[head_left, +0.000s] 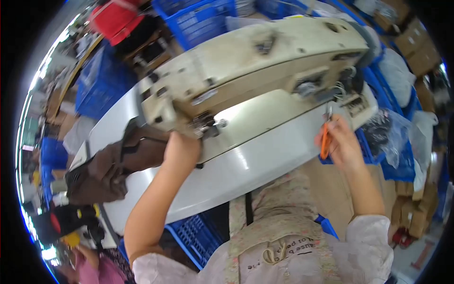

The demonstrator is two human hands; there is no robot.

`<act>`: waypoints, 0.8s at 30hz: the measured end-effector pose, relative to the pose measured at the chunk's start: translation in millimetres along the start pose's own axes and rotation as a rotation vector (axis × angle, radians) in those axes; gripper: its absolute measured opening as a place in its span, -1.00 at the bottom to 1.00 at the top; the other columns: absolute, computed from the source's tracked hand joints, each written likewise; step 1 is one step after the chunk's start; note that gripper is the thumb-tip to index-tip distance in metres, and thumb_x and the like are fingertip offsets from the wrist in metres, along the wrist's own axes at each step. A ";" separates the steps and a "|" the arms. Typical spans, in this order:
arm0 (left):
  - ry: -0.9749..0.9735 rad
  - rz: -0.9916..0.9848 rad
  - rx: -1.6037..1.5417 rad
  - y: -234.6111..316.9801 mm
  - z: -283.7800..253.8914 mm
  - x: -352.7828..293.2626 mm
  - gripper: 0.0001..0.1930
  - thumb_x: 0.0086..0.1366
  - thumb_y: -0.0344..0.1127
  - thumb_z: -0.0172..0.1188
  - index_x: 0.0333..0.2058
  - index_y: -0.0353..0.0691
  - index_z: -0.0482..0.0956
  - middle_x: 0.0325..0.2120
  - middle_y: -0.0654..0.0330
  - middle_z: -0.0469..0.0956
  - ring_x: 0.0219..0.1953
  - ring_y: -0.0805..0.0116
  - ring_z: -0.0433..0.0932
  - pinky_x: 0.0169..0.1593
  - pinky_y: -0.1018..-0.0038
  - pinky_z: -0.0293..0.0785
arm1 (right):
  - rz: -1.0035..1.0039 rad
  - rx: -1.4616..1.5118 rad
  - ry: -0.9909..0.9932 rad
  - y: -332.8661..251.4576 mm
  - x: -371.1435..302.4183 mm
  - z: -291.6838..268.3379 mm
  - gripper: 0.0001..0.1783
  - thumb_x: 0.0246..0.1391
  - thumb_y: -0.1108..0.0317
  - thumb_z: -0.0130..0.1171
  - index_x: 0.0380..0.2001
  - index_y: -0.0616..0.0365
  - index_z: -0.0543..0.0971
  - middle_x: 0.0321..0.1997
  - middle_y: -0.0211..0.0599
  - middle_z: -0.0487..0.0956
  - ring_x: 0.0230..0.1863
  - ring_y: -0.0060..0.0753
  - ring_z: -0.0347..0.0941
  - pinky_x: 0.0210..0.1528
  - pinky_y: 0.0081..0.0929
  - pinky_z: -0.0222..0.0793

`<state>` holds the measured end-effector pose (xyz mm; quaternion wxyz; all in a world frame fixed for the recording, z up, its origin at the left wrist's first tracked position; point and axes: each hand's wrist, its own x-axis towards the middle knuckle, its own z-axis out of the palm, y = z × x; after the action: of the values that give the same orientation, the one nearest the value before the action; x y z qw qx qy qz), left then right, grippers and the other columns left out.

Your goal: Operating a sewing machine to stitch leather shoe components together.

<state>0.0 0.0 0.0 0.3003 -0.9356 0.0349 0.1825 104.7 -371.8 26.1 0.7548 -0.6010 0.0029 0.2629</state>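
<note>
A large cream sewing machine [255,52] stands on a pale, glossy table [246,163] in front of me. My left hand [183,147] is at the needle end of the machine, against a dark brown fabric piece [137,151] with black trim. The fingers of that hand are hidden by the machine head and the cloth. Over the table's right side, my right hand [341,142] is closed round orange-handled thread snips [326,140], their metal blades pointing away from me, near the machine's right end.
Blue crates stand behind the machine [198,21], at the left [101,85] and below the table [196,236]. Bags of dark goods [383,132] and cardboard boxes [416,47] are stacked on the right. Another person in pink [90,265] sits at the lower left.
</note>
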 end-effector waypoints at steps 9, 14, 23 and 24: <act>-0.078 0.010 -0.398 -11.3 -35.1 -10.0 -0.82 0.21 -0.19 0.19 -0.24 0.05 0.70 -0.24 0.35 0.65 -0.09 0.34 0.58 -0.14 0.29 0.32 | -0.659 -0.516 -0.498 80.4 -15.4 243.3 0.04 0.08 0.39 0.38 0.45 0.28 -0.06 -0.22 -0.40 0.58 -0.52 -0.70 0.31 -0.46 -0.67 0.24; 0.300 -0.021 -0.134 13.6 77.3 -0.4 -0.85 0.27 -0.15 0.14 -0.24 0.12 0.65 -0.10 0.47 0.57 0.01 0.41 0.50 -0.12 0.27 0.30 | -0.931 -0.293 -0.244 100.9 11.1 293.9 0.24 0.04 0.32 0.45 0.46 0.34 -0.28 -0.01 -0.25 0.57 -0.46 -0.70 0.34 -0.46 -0.78 0.25; 0.098 0.021 -0.223 -1.6 8.6 -10.1 -0.78 0.23 -0.19 0.20 -0.19 -0.01 0.72 -0.26 0.30 0.67 -0.15 0.31 0.60 -0.12 0.27 0.30 | -0.728 0.100 -0.420 90.0 20.7 242.9 -0.72 0.09 0.52 0.30 -0.15 0.23 0.47 -0.31 -0.38 0.59 -0.44 -0.74 0.40 -0.35 -0.75 0.35; 0.029 0.015 -0.223 -2.7 3.9 -9.2 -0.83 0.22 -0.18 0.19 -0.27 0.02 0.70 -0.31 0.31 0.65 -0.17 0.33 0.61 -0.13 0.29 0.29 | -0.727 0.098 -0.414 86.8 22.6 237.0 -0.72 0.09 0.52 0.30 -0.15 0.23 0.47 -0.31 -0.38 0.59 -0.44 -0.74 0.40 -0.35 -0.75 0.35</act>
<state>-9.3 4.0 1.9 0.1925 -0.9654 0.0261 0.1738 15.6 -135.5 6.0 0.8106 -0.4609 -0.3487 0.0944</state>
